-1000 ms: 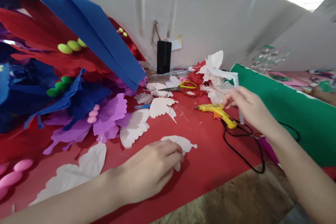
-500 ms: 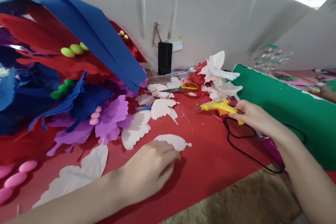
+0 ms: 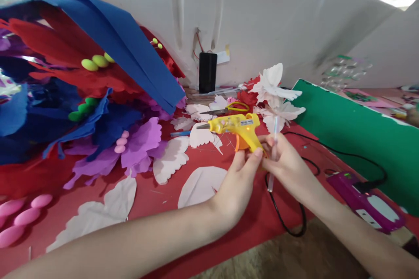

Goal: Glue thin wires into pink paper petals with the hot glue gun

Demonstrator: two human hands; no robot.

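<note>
A yellow hot glue gun (image 3: 235, 124) with an orange trigger is held above the red table covering, nozzle to the left. My left hand (image 3: 238, 183) is closed around the lower part of its handle. Beside it, my right hand (image 3: 284, 163) grips a clear glue stick (image 3: 276, 126), which stands nearly upright and pokes out above and below the fingers. The right fingertips are also at the base of the gun's handle; whether they still press on it is hidden. Under the left wrist lies a white cut-out petal (image 3: 199, 185), partly covered by the arm.
Blue, red and purple butterfly shapes (image 3: 140, 144) crowd the left. Scissors (image 3: 237, 107), white scalloped pieces (image 3: 172, 157) and a phone (image 3: 207, 72) sit behind. At right are a green board (image 3: 347, 139), a purple power strip (image 3: 366, 200) and the gun's black cord (image 3: 303, 218).
My right hand picked up the glue gun by its handle and brought it left, keeping the glue stick. My left hand left the white piece and took hold of the gun's handle.
</note>
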